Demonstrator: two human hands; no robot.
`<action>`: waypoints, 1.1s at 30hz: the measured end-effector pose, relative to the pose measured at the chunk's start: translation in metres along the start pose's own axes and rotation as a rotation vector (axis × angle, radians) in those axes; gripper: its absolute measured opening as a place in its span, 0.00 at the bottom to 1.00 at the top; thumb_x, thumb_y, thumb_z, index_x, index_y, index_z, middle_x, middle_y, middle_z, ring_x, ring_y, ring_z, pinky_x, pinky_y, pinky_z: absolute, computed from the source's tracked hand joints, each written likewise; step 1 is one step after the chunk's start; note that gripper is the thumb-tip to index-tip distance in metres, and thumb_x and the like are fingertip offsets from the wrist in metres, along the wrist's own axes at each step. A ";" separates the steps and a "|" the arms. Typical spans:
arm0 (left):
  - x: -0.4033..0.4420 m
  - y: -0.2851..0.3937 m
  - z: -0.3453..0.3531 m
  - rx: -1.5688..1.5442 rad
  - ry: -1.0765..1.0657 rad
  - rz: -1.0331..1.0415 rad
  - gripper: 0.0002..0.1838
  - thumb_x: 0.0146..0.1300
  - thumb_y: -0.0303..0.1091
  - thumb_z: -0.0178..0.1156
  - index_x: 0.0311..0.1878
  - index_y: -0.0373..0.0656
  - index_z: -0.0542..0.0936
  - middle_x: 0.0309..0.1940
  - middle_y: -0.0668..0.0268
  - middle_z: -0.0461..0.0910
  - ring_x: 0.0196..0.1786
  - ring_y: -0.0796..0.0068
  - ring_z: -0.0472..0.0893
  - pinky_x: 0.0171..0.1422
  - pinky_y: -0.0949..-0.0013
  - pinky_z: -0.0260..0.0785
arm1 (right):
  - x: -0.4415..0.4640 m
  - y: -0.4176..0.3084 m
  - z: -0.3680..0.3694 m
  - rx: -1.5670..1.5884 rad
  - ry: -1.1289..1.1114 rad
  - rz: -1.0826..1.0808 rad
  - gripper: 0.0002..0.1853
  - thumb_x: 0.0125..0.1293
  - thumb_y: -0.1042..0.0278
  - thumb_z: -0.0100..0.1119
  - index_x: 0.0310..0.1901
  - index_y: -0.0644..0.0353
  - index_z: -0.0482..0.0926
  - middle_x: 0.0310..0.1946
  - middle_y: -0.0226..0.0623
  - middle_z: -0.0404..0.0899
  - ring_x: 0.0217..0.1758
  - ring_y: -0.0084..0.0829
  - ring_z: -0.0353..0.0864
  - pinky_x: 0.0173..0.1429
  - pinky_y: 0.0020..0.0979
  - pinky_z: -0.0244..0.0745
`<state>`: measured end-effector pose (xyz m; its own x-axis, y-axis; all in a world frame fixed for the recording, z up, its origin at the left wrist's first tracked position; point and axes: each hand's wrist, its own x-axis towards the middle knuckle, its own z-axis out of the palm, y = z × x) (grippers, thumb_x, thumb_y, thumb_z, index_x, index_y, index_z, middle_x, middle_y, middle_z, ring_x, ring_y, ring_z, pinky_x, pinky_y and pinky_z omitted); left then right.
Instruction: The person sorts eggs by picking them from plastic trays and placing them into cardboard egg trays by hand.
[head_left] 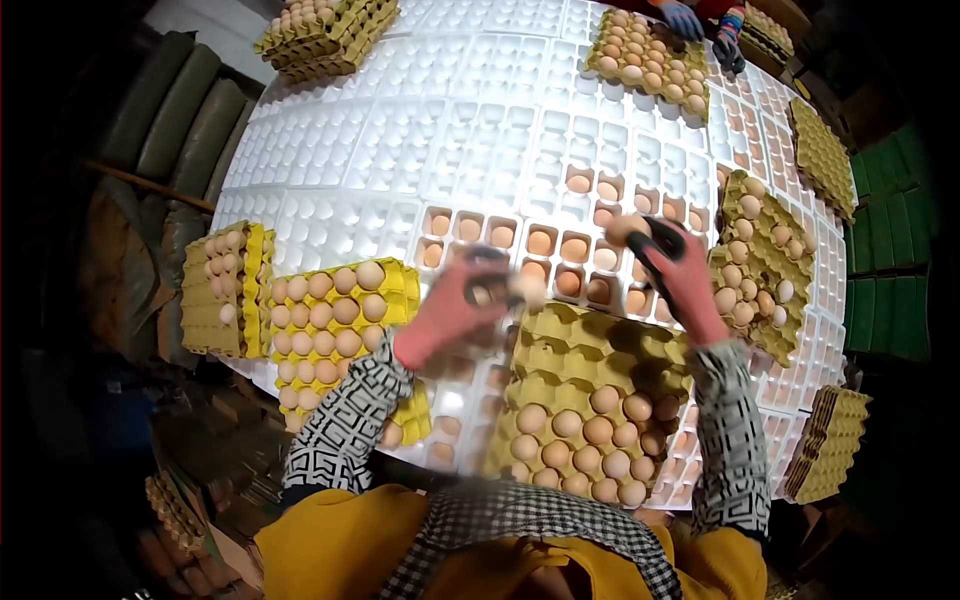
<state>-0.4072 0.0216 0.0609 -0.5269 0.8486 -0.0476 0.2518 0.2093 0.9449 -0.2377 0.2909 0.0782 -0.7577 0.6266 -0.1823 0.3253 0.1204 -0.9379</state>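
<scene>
1. The left hand [455,305], gloved in pink and black, is blurred; its fingers curl around a cupped egg [482,296]. A paler egg [529,289] shows at the fingertips — whether gripped, I cannot tell.
2. The right hand [682,280], gloved alike, pinches a brown egg [625,230] over the white trays [390,150].
3. Near, between the forearms, a pulp tray [560,332] holds eggs in its near rows.
4. A yellow tray [412,285] of eggs lies left.
5. Far right, a co-worker's gloved hands [683,19] are beside another egg-filled tray [640,90].
</scene>
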 end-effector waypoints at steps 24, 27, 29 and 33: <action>0.218 -0.145 -0.030 1.004 0.379 0.191 0.22 0.63 0.44 0.59 0.61 0.53 0.78 0.60 0.54 0.73 0.64 0.53 0.70 0.69 0.49 0.60 | 0.096 0.032 0.064 -0.591 0.088 -0.680 0.28 0.52 0.64 0.71 0.57 0.53 0.78 0.62 0.42 0.72 0.68 0.50 0.65 0.72 0.47 0.61; 0.208 -0.142 -0.025 0.822 0.441 0.261 0.25 0.64 0.47 0.59 0.64 0.52 0.75 0.62 0.54 0.72 0.66 0.53 0.68 0.72 0.47 0.55 | 0.031 -0.001 -0.006 -0.294 0.232 -0.547 0.27 0.55 0.73 0.67 0.59 0.59 0.77 0.62 0.44 0.74 0.67 0.43 0.72 0.71 0.38 0.64; 0.182 -0.089 -0.024 0.591 0.446 0.298 0.26 0.61 0.45 0.65 0.61 0.48 0.78 0.57 0.58 0.78 0.60 0.58 0.75 0.68 0.59 0.65 | -0.022 -0.021 -0.047 -0.012 0.217 -0.474 0.26 0.58 0.78 0.61 0.62 0.66 0.75 0.54 0.42 0.82 0.59 0.30 0.79 0.64 0.29 0.70; 0.056 0.022 0.020 0.249 -0.159 0.308 0.26 0.56 0.46 0.69 0.57 0.47 0.81 0.53 0.59 0.82 0.61 0.58 0.77 0.68 0.59 0.66 | -0.146 0.000 -0.069 -0.532 0.039 -0.205 0.30 0.54 0.72 0.66 0.62 0.59 0.77 0.42 0.37 0.85 0.41 0.29 0.83 0.51 0.27 0.77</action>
<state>-0.4148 0.0833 0.0729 -0.2695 0.9502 0.1564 0.5761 0.0289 0.8169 -0.0880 0.2530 0.1253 -0.8174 0.5761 0.0084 0.4214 0.6078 -0.6730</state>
